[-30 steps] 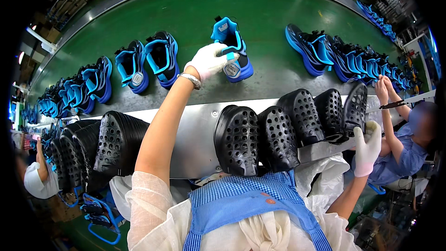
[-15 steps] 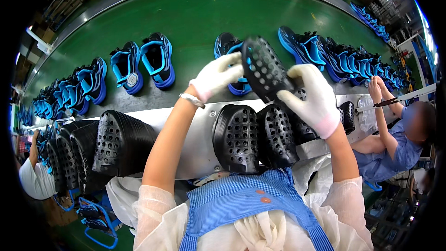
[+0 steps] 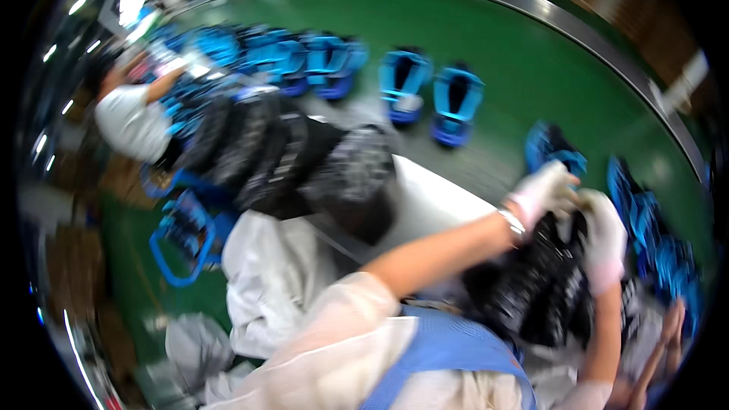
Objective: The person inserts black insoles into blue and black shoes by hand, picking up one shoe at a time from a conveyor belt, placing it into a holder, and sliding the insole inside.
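The picture is smeared by motion. My left hand (image 3: 548,188), in a white glove, is raised at the right with its fingertips close to my other hand. Its fingers are too blurred to read. Bent and closed, the white-gloved fingers of my right hand (image 3: 605,237) seem to grip a black perforated insole (image 3: 566,226), which is partly hidden between the hands. Below them stand stacks of black insoles (image 3: 524,285) on the metal ledge. Just beyond my left hand sits a black and blue shoe (image 3: 553,150).
More black insole stacks (image 3: 353,171) line the ledge (image 3: 433,193) to the left. Several blue and black shoes (image 3: 458,106) stand along the green table (image 3: 501,53). A co-worker (image 3: 133,118) is at the far left, and another person's hands (image 3: 670,330) show at the lower right.
My view has swung left, so the scene now lies turned and shifted right. My hands have come closer together, and the insole that was held up is now largely hidden.
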A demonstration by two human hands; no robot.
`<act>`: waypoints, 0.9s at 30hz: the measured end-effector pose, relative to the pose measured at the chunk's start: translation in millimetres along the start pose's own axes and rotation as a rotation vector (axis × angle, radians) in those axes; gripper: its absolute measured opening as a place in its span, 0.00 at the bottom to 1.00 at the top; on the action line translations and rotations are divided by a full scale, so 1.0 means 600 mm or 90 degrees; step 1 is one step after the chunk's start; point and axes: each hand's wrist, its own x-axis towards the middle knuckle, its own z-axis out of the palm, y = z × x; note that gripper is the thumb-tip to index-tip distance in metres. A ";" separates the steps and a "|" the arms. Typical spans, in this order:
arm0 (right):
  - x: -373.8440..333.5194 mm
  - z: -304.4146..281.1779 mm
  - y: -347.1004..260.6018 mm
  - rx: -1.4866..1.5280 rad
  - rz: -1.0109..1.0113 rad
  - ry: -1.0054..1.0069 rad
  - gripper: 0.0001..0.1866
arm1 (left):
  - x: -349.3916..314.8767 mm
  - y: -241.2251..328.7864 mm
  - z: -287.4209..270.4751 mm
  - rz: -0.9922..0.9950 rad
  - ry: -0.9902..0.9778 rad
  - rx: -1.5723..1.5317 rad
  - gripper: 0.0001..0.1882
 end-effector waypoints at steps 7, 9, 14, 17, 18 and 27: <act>0.005 -0.001 -0.054 0.192 -0.003 0.028 0.08 | 0.002 0.000 0.033 0.016 0.086 -0.222 0.22; 0.005 -0.005 -0.060 0.265 0.056 -0.004 0.08 | -0.002 0.000 0.034 0.024 0.063 -0.237 0.20; 0.024 -0.002 -0.084 0.349 0.118 0.109 0.09 | -0.004 0.002 0.040 0.047 0.038 -0.153 0.18; 0.039 -0.013 -0.056 0.509 0.175 0.068 0.09 | 0.004 0.000 0.026 0.135 -0.064 0.033 0.19; 0.038 -0.013 -0.039 0.495 0.160 0.047 0.10 | 0.025 -0.012 0.005 0.183 -0.161 0.053 0.21; 0.018 -0.032 0.022 0.793 0.448 -0.056 0.12 | -0.187 0.091 0.149 0.289 -0.081 0.707 0.41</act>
